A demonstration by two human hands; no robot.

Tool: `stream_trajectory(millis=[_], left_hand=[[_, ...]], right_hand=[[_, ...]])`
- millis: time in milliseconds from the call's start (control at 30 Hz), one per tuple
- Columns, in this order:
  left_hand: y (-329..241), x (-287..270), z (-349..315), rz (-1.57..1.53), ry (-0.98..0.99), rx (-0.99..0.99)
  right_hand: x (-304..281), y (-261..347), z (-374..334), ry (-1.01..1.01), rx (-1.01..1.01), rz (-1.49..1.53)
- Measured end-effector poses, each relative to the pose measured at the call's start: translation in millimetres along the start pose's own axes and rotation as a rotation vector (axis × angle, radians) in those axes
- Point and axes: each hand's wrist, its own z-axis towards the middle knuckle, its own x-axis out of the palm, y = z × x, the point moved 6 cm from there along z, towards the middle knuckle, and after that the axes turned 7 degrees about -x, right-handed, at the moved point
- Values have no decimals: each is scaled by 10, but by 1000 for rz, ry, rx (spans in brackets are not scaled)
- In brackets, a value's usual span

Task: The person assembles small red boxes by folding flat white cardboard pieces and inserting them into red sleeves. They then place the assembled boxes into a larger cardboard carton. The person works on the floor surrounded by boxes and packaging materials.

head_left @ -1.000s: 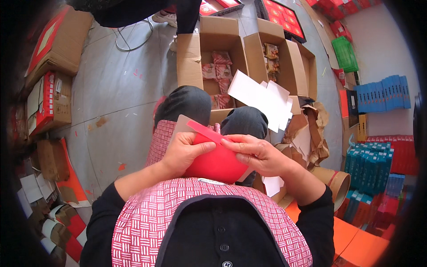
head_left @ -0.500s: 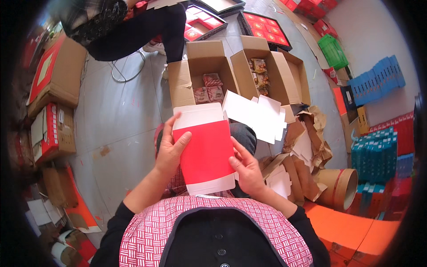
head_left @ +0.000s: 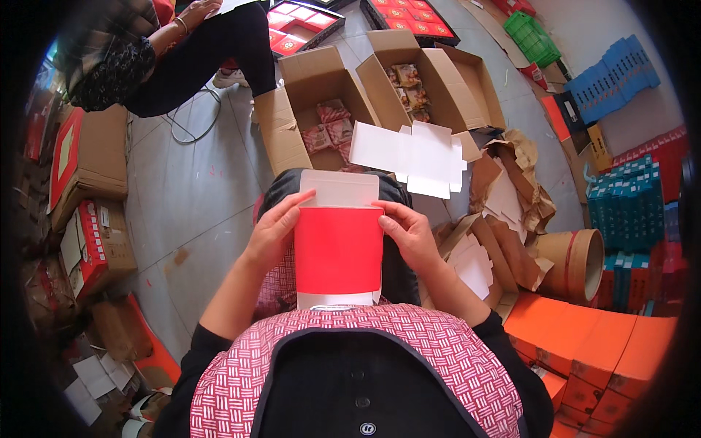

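Observation:
A red carton (head_left: 339, 250) with white end flaps rests over my lap, its long white flap standing out at the far end. My left hand (head_left: 275, 225) grips its far left corner, the fingers lying along the edge by the flap. At the far right corner my right hand (head_left: 406, 230) pinches the edge between thumb and fingers. Flat white carton blanks (head_left: 409, 157) lie just beyond my knees. Behind them stand two brown boxes with raised flaps: one cardboard box (head_left: 287, 125) holds red-and-white packets (head_left: 332, 125), the other box (head_left: 456, 91) holds yellowish-brown packets (head_left: 410, 91).
Crumpled brown paper (head_left: 522, 171) and a cardboard tube (head_left: 573, 264) lie to my right, near orange boxes (head_left: 584, 332). Cartons (head_left: 95, 244) are stacked on the left. A co-worker's leg (head_left: 197, 73) is at the far left. A tray of red boxes (head_left: 412, 20) sits farther back.
The red carton has straightened from a slight tilt. My right hand has moved up from its lower right edge to the far right corner. My left thumb has slid off its face toward the edge.

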Motion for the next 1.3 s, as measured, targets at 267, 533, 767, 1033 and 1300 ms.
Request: stream_trajectory(millis=[267, 533, 767, 1033, 1300], left_hand=[[-130, -55, 44, 249, -113, 119], [-311, 333, -66, 548, -65, 331], [-305, 370, -65, 438, -45, 352], [-212, 304, -5, 222, 16, 327], [-220, 268, 14, 300, 46, 316]], right_hand=[[11, 217, 126, 30, -341, -64], [264, 527, 650, 494, 169, -310], [430, 482, 697, 588, 189, -183], [404, 294, 642, 490, 233, -118], [419, 332, 677, 422, 339, -217]])
